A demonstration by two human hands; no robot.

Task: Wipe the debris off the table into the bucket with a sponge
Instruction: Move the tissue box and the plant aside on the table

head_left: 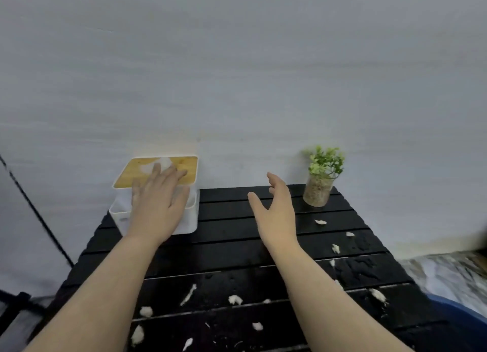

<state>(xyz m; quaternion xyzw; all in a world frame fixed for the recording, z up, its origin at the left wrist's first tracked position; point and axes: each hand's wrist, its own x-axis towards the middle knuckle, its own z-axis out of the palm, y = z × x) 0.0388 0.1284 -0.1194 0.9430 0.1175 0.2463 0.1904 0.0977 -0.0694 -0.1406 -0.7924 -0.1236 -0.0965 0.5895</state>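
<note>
Several white scraps of debris (235,299) lie scattered over the near and right parts of the black slatted table (229,235), with wet patches among them. A blue bucket (453,312) shows only its rim at the lower right, beside the table's edge. No sponge is in view. My left hand (158,201) lies flat, fingers spread, on the white tissue box (187,219), fingertips on its wooden lid near the white tissue (164,163) sticking out. My right hand (276,209) hovers open over the middle of the table, holding nothing.
A small green plant in a glass jar (319,190) stands at the table's back right corner. A pale wall rises right behind the table. A black rod (34,212) slants down at the left. The floor at right is patterned.
</note>
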